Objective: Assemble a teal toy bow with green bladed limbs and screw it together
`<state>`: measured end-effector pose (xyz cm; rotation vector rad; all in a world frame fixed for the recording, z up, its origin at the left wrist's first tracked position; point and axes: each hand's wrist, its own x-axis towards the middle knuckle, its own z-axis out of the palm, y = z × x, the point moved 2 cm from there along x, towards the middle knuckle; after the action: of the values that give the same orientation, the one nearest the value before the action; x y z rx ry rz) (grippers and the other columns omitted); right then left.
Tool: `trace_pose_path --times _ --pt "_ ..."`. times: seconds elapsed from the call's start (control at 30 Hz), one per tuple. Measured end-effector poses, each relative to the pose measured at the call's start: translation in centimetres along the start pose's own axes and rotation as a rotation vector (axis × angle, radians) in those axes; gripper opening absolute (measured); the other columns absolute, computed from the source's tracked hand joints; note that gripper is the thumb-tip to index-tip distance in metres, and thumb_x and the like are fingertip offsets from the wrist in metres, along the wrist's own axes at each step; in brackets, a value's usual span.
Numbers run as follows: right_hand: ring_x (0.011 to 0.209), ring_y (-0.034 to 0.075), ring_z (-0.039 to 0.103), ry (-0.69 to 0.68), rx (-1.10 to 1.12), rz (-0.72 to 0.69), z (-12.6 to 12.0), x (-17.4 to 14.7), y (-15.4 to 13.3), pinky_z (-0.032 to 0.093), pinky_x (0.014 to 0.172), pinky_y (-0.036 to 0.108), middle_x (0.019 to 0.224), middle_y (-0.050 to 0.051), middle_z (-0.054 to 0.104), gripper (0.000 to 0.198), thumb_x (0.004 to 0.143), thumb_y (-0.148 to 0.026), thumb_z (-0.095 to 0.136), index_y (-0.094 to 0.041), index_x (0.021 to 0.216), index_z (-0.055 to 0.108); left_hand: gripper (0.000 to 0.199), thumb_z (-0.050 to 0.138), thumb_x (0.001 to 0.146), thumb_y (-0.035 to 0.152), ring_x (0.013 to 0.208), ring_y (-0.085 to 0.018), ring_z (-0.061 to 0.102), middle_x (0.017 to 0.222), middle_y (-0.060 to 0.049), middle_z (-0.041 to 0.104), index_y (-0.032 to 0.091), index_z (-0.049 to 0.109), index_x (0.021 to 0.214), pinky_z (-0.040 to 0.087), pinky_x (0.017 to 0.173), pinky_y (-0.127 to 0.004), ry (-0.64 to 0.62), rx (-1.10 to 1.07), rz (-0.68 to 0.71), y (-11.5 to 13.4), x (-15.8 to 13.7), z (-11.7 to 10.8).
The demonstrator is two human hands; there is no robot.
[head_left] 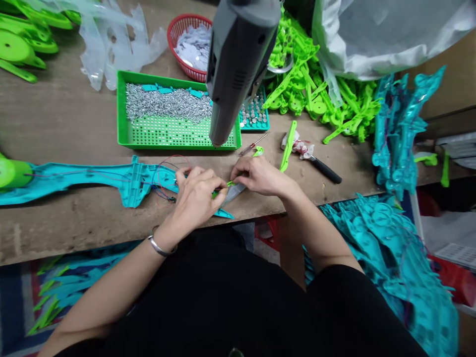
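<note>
A long turquoise plastic shell (92,176), shaped like a toy gun half, lies along the table with thin red and dark wires on it. My left hand (199,193) is curled over its right end, fingers and thumb closed on a small bright green plastic part (231,184). From the other side, my right hand (258,176) pinches the same part, its fingertips partly hiding it. Beneath the hands shows a translucent plastic piece (235,192). The turquoise tip (224,214) of the shell pokes out below my left hand.
A grey powered screwdriver (238,64) hangs overhead. Behind the hands stands a green tray (178,147) of screws, beside a red basket (189,74). A small screwdriver (255,144), a black-handled tool (325,170) and green parts (316,99) lie rightward. Turquoise shells (401,258) are stacked at lower right.
</note>
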<state>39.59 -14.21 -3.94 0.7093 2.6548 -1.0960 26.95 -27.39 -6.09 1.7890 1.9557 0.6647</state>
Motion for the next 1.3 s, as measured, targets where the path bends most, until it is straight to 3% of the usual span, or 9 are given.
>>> trace_pose_path --times 0.23,0.4,0.53,0.73,0.97,1.07,1.17,1.3 --pt "0.076 0.014 0.055 -0.044 -0.104 0.033 -0.2 0.6 -0.8 0.037 0.074 0.027 0.081 0.005 0.069 0.012 0.080 -0.010 0.061 -0.012 0.082 0.072 0.015 0.054 0.090 0.022 0.095 -0.028 0.062 0.088 -0.004 0.070 0.021 0.068 0.083 0.033 0.098 -0.054 -0.073 0.029 -0.041 0.0 0.5 -0.2" --pt "0.075 0.015 0.055 -0.048 -0.152 0.077 0.1 1.1 -1.1 0.037 0.074 0.028 0.081 0.006 0.069 0.014 0.079 -0.009 0.059 -0.013 0.080 0.071 0.021 0.051 0.092 0.018 0.095 -0.026 0.061 0.088 -0.001 0.070 0.023 0.063 0.108 0.034 0.099 -0.049 0.008 0.026 0.061 -0.4 -0.5 -1.1" --pt "0.076 0.016 0.056 -0.046 -0.166 0.068 0.2 1.1 -1.0 0.039 0.075 0.028 0.082 0.006 0.070 0.013 0.079 -0.010 0.059 -0.015 0.080 0.072 0.030 0.053 0.089 0.021 0.103 -0.030 0.058 0.104 -0.008 0.068 0.018 0.057 0.119 0.039 0.090 -0.046 0.039 0.126 0.072 -1.3 -1.6 -2.7" --pt "0.079 0.017 0.059 -0.072 -0.185 0.070 0.1 1.3 -0.8 0.039 0.074 0.028 0.081 0.006 0.071 0.012 0.080 -0.012 0.061 -0.015 0.080 0.073 0.017 0.052 0.086 0.020 0.106 -0.032 0.056 0.103 -0.009 0.064 0.019 0.060 0.101 0.040 0.090 -0.047 -0.079 0.284 0.126 -3.1 -1.6 -5.0" --pt "0.080 0.017 0.061 -0.101 -0.190 0.098 0.0 1.5 -1.1 0.041 0.076 0.028 0.082 0.006 0.071 0.011 0.081 -0.013 0.063 -0.015 0.081 0.073 0.015 0.052 0.091 0.028 0.102 -0.032 0.054 0.103 -0.010 0.061 0.020 0.065 0.087 0.039 0.086 -0.050 -0.141 0.409 0.151 -3.0 -0.9 -3.9" --pt "0.080 0.017 0.061 -0.101 -0.200 0.100 0.1 1.6 -1.0 0.041 0.075 0.028 0.084 0.006 0.072 0.012 0.081 -0.012 0.062 -0.015 0.082 0.074 0.017 0.050 0.093 0.025 0.101 -0.031 0.055 0.104 -0.010 0.060 0.019 0.064 0.085 0.039 0.087 -0.051 -0.159 0.362 0.157 -3.4 -0.7 -3.6" --pt "0.079 0.018 0.061 -0.097 -0.215 0.102 0.1 1.7 -1.1 0.040 0.073 0.029 0.082 0.007 0.072 0.013 0.080 -0.011 0.061 -0.015 0.081 0.074 0.015 0.050 0.094 0.022 0.104 -0.028 0.055 0.107 -0.010 0.059 0.019 0.064 0.089 0.041 0.089 -0.049 -0.167 0.178 0.201 -4.3 -0.6 -3.7" --pt "0.074 0.017 0.061 -0.096 -0.192 0.120 0.0 1.7 -1.2 0.039 0.069 0.028 0.079 0.007 0.072 0.014 0.079 -0.010 0.061 -0.015 0.079 0.074 0.016 0.050 0.096 0.023 0.107 -0.026 0.054 0.108 -0.010 0.059 0.020 0.063 0.088 0.043 0.091 -0.045 -0.085 0.003 0.250 -4.8 -0.6 -3.9"
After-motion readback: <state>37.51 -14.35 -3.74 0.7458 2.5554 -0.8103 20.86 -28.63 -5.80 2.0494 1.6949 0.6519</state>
